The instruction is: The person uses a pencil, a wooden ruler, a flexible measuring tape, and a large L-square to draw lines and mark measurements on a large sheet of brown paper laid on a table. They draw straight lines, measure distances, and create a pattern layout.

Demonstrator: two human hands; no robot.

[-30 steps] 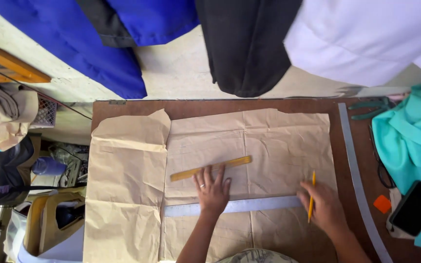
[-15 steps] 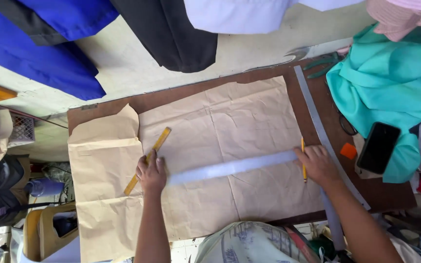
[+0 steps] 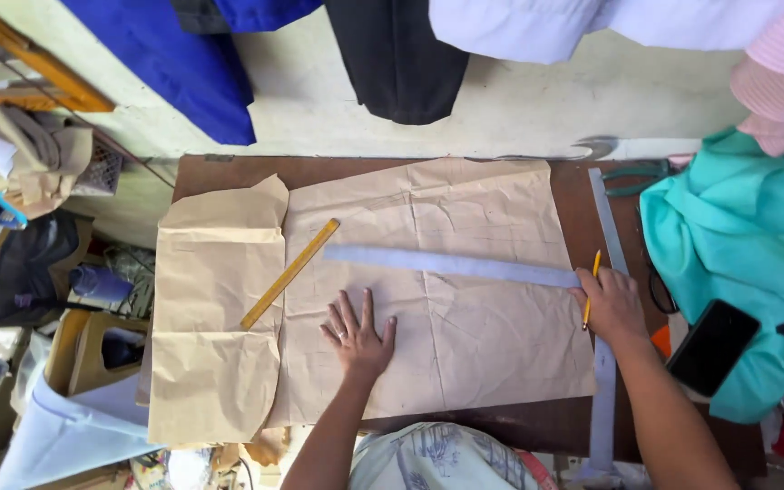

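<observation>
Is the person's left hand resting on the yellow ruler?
No: the left hand lies flat on the brown paper, apart from the yellow ruler, which lies to its left.

L hand (image 3: 358,338) flat, fingers spread, palm down; R hand (image 3: 612,304) curled shut, arm extended

Bright, even daylight throughout, soft rather than harsh. Only faint shadows, under the left hand (image 3: 358,338) and along the creases of the crumpled tan pattern paper (image 3: 465,299). No glare, not even on the long grey metal ruler (image 3: 451,265). Sharp in the middle; slightly stretched and softer toward the far corners and near edge.
</observation>
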